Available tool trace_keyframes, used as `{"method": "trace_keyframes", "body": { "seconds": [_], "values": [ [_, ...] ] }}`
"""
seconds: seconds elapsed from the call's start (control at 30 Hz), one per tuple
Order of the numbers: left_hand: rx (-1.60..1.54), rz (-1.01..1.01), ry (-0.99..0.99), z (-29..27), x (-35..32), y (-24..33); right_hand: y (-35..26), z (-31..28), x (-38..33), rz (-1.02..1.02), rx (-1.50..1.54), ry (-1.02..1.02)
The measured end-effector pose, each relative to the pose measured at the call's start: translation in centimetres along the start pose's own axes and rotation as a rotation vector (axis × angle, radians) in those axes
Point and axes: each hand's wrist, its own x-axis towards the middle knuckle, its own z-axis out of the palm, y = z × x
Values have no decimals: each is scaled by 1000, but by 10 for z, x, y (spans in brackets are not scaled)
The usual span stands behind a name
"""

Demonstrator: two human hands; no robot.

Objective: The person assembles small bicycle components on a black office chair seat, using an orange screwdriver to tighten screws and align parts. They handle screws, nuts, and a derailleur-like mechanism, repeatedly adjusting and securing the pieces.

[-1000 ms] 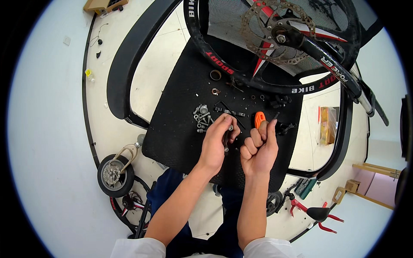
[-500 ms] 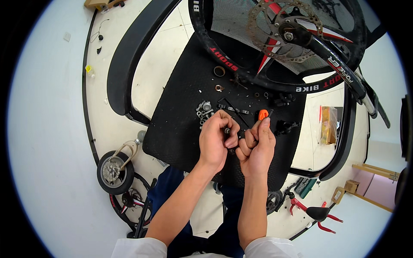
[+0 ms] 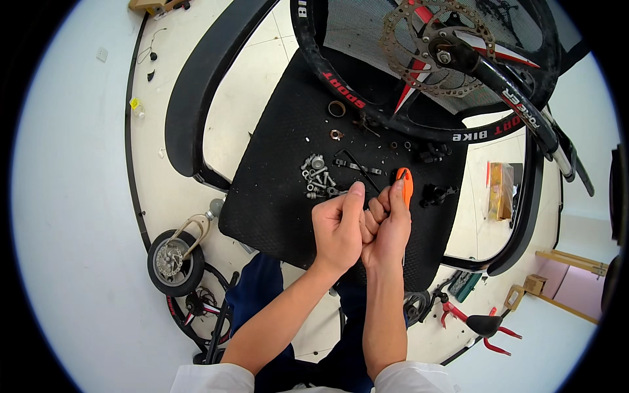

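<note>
My left hand (image 3: pixel 337 232) is closed above the black chair seat (image 3: pixel 275 190), thumb on top. Whatever its fingers hold is hidden. Pressed close to it, my right hand (image 3: pixel 388 229) is also closed. A small dark piece (image 3: pixel 403 175) sticks out past its thumb tip; its kind is not clear. Behind that hand lies an orange-handled tool (image 3: pixel 408 191), partly covered, with a thin shaft showing lower down. Several bolts and washers (image 3: pixel 316 171) are heaped beyond my left hand. Near them lie a black hex key (image 3: pixel 359 165) and a slotted metal bar (image 3: pixel 347 164).
A black spoked wheel (image 3: pixel 400 124) with a brake disc and fork arm leans over the seat's far side. Black brackets (image 3: pixel 438 194) and a ring (image 3: pixel 336 109) lie on the seat. Armrests (image 3: pixel 187 98) flank it. On the floor stand a small wheel (image 3: pixel 175 262) and a red frame part (image 3: pixel 458 313).
My left hand has turned and moved slightly nearer me, hiding a small round metal part seen between its fingers. My right hand has shifted left, uncovering more of the orange handle.
</note>
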Motion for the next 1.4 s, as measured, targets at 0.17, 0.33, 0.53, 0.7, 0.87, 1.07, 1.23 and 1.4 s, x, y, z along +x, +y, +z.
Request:
{"method": "trace_keyframes", "body": {
  "seconds": [0.17,0.33,0.53,0.7,0.87,1.07,1.23,1.4],
  "values": [
    [88,86,58,1,-3,0,7,-4,-2,39,159,7],
    [238,261,39,6,-9,7,9,-12,5,172,315,-35],
    [403,644,-156,-1,-10,0,6,-19,10,314,469,-75],
    [139,279,-159,-4,-6,6,-15,-16,4,240,377,-242],
    [80,71,-116,-18,3,10,-45,-23,-1,61,222,-152],
    [-191,-114,149,-52,47,14,-65,-74,20,-541,-1189,259],
    [-148,-97,71,-57,52,27,-60,-73,20,-874,-1415,266],
    [-257,-171,-271,-45,43,24,-28,-34,0,-542,-840,-220]
  ]
}}
